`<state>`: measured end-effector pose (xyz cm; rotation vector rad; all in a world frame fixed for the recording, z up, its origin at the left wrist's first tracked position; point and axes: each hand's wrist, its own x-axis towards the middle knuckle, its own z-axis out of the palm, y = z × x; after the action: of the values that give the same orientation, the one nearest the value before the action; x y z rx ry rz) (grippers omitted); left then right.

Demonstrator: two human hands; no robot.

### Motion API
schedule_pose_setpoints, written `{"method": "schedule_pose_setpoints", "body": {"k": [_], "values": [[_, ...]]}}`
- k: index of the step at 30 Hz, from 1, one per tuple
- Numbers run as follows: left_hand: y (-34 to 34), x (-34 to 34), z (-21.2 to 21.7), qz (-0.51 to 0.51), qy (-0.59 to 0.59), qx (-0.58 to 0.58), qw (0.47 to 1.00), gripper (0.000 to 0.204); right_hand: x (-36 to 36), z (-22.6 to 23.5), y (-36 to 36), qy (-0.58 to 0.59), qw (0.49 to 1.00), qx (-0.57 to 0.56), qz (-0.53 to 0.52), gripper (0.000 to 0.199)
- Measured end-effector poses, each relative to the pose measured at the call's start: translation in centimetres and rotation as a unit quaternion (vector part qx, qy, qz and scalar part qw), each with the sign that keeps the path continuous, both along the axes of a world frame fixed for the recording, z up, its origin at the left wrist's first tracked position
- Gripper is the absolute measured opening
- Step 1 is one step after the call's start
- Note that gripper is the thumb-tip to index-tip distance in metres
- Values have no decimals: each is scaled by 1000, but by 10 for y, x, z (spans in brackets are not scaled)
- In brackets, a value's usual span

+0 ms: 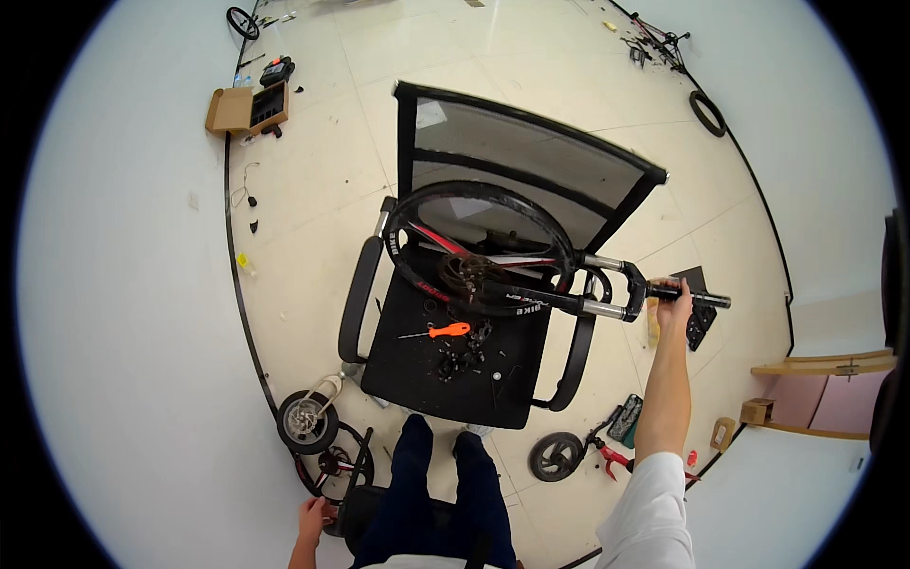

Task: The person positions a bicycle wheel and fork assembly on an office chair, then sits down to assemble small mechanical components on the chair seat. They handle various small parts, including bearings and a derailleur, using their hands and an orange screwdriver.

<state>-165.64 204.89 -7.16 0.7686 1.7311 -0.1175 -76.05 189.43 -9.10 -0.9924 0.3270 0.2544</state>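
My right hand [671, 299] is closed round the black steerer tube [709, 299] of a bicycle suspension fork [607, 308]. The fork lies sideways, its silver and black legs reaching left over a black wheel rim [479, 187]. Both rest on a black mesh office chair [445, 394] in front of me. At the lower left, my left hand [313, 520] hangs low beside a black seat, fingers curled; what they hold, if anything, is hard to see. On the chair seat lie an orange-handled screwdriver [450, 330], a cluster of small black parts [463, 358] and a tangle of brown-black cable or chain [469, 275].
Left of my legs stands a small wheel with a disc [306, 420]. On the right floor lie a small wheel [555, 456] with a red frame part and a black plate [701, 322]. Farther off are an opened cardboard box [232, 111], a tyre [706, 114] and a bike frame [664, 43].
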Motion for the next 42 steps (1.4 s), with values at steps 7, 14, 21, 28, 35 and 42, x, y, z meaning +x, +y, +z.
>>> {"method": "schedule_pose_setpoints", "body": {"k": [7,14,21,28,35,42], "values": [[-32,-12,-65,-25,16,-13,999,28,-20,-40,-29,-33,998,24,40,30],[10,76,-129,-37,-144,153,977,23,-82,-28,-28,-74,992,-39,96,56],[39,207,-191,-136,-308,264,904,16,-185,-129,-72,-103,981,-91,136,48],[-35,222,-254,-197,-406,240,860,15,-308,-193,-100,-69,988,-129,49,28],[-55,178,-225,-230,-431,230,842,21,-425,-175,-86,-123,939,-280,157,25],[-38,220,-210,-349,-380,288,807,23,-432,-126,17,-380,778,-423,267,22]]}}
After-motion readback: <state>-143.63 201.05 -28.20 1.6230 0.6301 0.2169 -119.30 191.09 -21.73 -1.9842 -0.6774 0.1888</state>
